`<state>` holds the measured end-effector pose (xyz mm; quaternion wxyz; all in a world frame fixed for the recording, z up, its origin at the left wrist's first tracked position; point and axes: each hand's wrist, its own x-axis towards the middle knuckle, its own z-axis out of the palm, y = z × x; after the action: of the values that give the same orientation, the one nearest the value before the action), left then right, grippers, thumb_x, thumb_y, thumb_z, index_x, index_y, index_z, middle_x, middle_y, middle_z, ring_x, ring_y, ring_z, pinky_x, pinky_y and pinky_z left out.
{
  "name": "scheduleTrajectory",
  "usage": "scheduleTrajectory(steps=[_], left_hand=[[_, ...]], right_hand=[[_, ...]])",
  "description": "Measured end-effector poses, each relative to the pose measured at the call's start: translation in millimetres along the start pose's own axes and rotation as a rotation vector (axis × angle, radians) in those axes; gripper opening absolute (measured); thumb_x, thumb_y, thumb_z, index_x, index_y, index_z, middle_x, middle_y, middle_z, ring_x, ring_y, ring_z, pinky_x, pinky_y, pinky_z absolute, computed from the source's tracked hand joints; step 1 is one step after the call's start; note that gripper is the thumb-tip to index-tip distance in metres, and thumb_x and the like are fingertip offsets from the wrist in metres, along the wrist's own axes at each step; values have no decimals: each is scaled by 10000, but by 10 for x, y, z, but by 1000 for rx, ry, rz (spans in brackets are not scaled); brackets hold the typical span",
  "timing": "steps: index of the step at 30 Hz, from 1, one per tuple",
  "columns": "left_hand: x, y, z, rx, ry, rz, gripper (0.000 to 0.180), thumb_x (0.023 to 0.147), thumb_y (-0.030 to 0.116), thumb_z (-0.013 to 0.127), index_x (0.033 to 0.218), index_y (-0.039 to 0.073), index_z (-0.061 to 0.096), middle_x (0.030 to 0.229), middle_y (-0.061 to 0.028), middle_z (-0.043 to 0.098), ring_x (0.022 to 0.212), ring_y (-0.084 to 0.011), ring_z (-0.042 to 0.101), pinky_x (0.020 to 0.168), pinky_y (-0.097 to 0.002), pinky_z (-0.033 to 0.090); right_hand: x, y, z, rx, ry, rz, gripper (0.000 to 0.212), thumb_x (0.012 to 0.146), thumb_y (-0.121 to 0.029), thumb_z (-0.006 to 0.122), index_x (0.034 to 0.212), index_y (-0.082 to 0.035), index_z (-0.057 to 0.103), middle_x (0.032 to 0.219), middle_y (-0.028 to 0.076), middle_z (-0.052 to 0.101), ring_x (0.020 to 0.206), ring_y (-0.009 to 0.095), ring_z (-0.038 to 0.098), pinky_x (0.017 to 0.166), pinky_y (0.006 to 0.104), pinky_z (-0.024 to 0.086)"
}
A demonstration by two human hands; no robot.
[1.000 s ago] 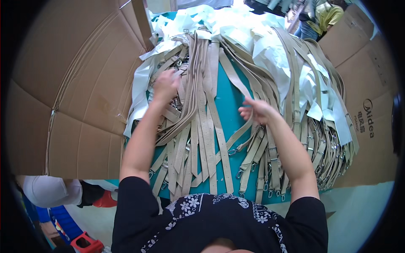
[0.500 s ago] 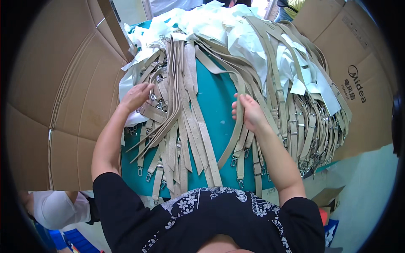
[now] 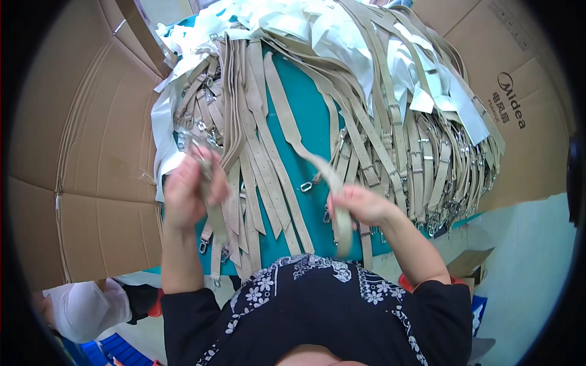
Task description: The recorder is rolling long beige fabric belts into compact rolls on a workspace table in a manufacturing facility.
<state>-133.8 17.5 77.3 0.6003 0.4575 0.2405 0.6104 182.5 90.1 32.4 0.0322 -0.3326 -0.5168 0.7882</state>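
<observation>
My left hand (image 3: 186, 194), blurred by motion, is closed on a short beige strap (image 3: 215, 221) with metal hardware near its upper end. Closer to my body on the right, my right hand (image 3: 366, 206) pinches a long beige strap (image 3: 287, 119). That strap runs from the far part of the table down through my fingers, its lower end hanging near my chest. Between my hands lie several long punched straps (image 3: 268, 165) side by side. A heap of short straps with metal clips (image 3: 204, 100) sits at the far left, beyond my left hand.
Many buckled straps (image 3: 427, 165) hang over the right side of the green table (image 3: 287, 131). White sheets (image 3: 329, 36) cover its far part. Cardboard boxes stand at left (image 3: 110, 152) and right (image 3: 488, 55). Another person's white sleeve (image 3: 85, 311) shows at lower left.
My left hand has left the clip heap with a short strap and come nearer my body. My right hand has moved nearer too, drawing its long strap across the bare green strip.
</observation>
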Motion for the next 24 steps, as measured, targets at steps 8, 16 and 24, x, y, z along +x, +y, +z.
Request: scheduleTrajectory(steps=[8, 16, 24], left_hand=[[-413, -792, 614, 239, -163, -351, 142, 918, 151, 469, 1000, 37, 449, 812, -73, 543, 645, -91, 475, 577, -218, 403], [-452, -826, 664, 312, -281, -275, 147, 863, 73, 545, 982, 14, 480, 864, -66, 569, 726, -85, 507, 620, -224, 426], [-337, -842, 737, 378, -256, -310, 140, 865, 63, 527, 991, 1, 531, 866, -51, 589, 721, -74, 516, 632, -217, 436]], right_hand=[[543, -458, -74, 643, 495, -310, 309, 907, -389, 458, 830, -97, 524, 583, -23, 511, 436, 72, 418, 373, 206, 338], [691, -437, -30, 667, 516, -327, 277, 884, -362, 512, 824, -92, 533, 586, -9, 523, 475, 62, 490, 422, 189, 406], [744, -328, 200, 533, 502, -299, 312, 894, -411, 475, 827, -111, 523, 577, -23, 482, 381, 53, 387, 341, 195, 316]])
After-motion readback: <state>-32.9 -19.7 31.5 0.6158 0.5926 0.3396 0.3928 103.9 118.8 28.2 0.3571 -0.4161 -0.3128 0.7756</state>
